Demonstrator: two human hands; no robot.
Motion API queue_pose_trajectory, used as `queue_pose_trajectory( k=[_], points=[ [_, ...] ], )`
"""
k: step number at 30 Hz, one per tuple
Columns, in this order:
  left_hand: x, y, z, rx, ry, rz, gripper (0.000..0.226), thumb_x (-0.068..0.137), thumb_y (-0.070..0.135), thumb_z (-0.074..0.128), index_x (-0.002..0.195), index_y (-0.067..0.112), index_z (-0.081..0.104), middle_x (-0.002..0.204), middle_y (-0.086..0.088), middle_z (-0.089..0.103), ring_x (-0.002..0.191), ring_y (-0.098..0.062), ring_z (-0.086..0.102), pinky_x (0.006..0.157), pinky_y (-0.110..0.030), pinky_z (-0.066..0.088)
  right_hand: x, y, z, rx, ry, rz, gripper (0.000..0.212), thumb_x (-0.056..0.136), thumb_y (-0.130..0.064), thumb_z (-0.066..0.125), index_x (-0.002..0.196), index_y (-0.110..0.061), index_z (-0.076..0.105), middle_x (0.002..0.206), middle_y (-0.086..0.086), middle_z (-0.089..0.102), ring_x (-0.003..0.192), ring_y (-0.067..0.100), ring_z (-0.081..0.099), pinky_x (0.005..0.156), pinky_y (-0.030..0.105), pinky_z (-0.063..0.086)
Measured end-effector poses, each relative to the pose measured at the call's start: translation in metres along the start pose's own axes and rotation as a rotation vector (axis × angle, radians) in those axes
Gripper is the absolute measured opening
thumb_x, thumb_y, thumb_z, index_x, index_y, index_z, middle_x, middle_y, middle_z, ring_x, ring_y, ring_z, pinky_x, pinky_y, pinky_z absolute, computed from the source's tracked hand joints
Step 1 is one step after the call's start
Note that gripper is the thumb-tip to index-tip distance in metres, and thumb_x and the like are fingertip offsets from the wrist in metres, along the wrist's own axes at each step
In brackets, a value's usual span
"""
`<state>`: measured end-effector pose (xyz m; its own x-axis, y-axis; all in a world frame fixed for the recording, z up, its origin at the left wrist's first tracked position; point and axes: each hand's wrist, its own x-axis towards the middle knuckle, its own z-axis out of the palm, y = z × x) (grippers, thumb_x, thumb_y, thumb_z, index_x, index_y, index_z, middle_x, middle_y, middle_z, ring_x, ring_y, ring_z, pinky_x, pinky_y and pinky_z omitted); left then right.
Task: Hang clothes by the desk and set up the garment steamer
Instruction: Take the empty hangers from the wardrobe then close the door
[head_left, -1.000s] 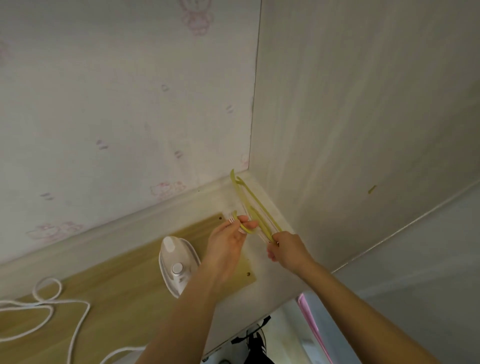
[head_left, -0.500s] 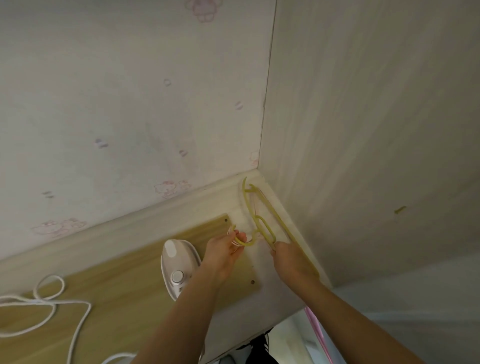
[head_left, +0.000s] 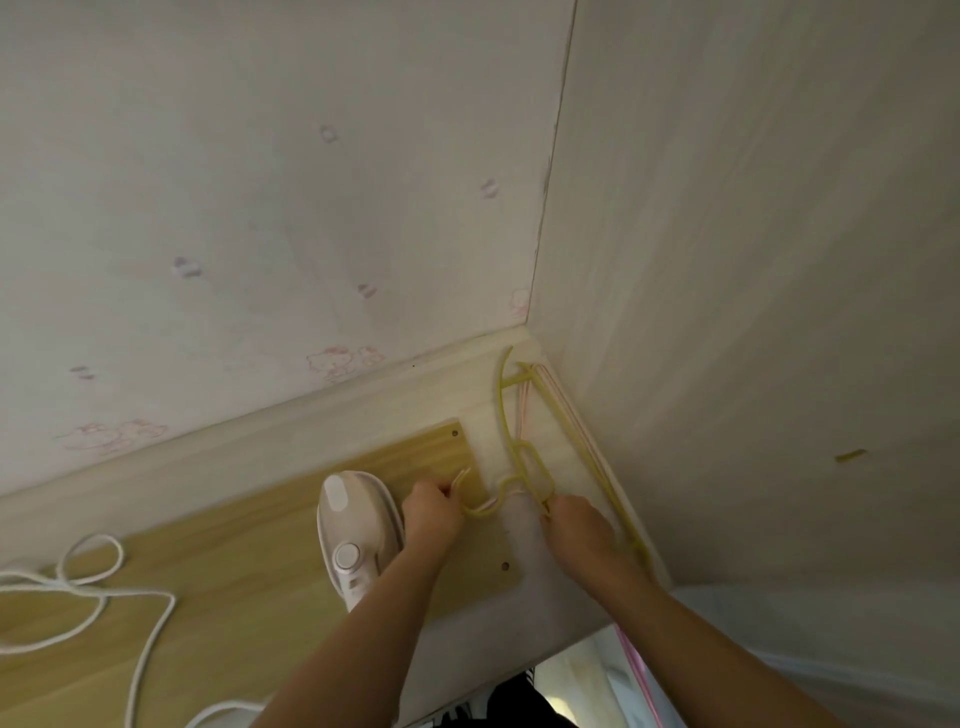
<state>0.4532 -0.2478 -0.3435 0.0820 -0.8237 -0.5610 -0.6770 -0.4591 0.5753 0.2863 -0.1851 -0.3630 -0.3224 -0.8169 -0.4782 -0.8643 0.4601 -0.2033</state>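
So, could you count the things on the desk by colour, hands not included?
Yellow-green: 1, the hanger
Pink: 1 at least, a hanger under the yellow one; more cannot be told
White: 2, the steamer and the cord
Total: 4

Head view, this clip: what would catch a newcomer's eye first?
Two bare hands meet near the desk's back right corner, the left hand on the hook and the right hand on the frame of yellow hangers lying by the side wall. Just left of them a white steamer sits on the wooden desk, with a white cord looping at far left.
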Motion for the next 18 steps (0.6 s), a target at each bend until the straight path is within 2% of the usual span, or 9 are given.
queue_pose_trajectory(
  k=[3,8,11,15,18],
  points=[
    [0.005,-0.003,0.005,0.055,0.012,0.025,0.024,0.096,0.021,0.05,0.1,0.01,0.071,0.094,-0.011,0.071,0.078,-0.02,0.057,0.066,-0.026,0.039,0.003,0.001,0.001,0.004,0.006,-0.03,0.023,0.097,-0.019,0.042,0.104,-0.011,0.063,0.107,0.008,0.064,0.097,0.026,0.063,0.069,0.03,0.044],
    [0.01,-0.002,0.013,0.063,0.049,0.071,0.021,0.092,0.012,0.054,0.098,0.01,0.074,0.093,-0.012,0.071,0.087,-0.027,0.063,0.072,-0.029,0.049,0.008,0.01,-0.003,-0.003,0.037,-0.075,0.021,0.097,-0.021,0.044,0.104,-0.009,0.059,0.108,0.01,0.061,0.099,0.027,0.06,0.075,0.034,0.047],
    [0.011,0.0,0.016,0.055,0.051,0.07,0.019,0.091,0.012,0.055,0.095,0.01,0.074,0.089,-0.01,0.071,0.083,-0.024,0.063,0.068,-0.027,0.046,0.009,0.013,-0.004,-0.019,0.043,-0.087,0.022,0.096,-0.025,0.046,0.105,-0.009,0.059,0.108,0.011,0.06,0.1,0.028,0.06,0.075,0.034,0.047],
    [0.012,0.0,0.018,0.042,0.063,0.064,0.017,0.09,0.011,0.057,0.092,0.011,0.074,0.087,-0.01,0.07,0.08,-0.024,0.062,0.068,-0.029,0.048,0.002,0.011,0.0,-0.113,0.064,-0.096,0.024,0.097,-0.012,0.038,0.111,-0.008,0.057,0.111,0.01,0.058,0.101,0.029,0.059,0.076,0.035,0.048],
    [0.013,-0.001,0.02,0.042,0.07,0.049,0.016,0.09,0.012,0.056,0.093,0.01,0.072,0.088,-0.012,0.069,0.077,-0.023,0.058,0.064,-0.028,0.043,-0.005,0.013,0.002,-0.135,0.074,-0.105,0.027,0.096,-0.006,0.034,0.111,-0.007,0.057,0.113,0.01,0.057,0.102,0.029,0.058,0.077,0.034,0.046]
  ],
)
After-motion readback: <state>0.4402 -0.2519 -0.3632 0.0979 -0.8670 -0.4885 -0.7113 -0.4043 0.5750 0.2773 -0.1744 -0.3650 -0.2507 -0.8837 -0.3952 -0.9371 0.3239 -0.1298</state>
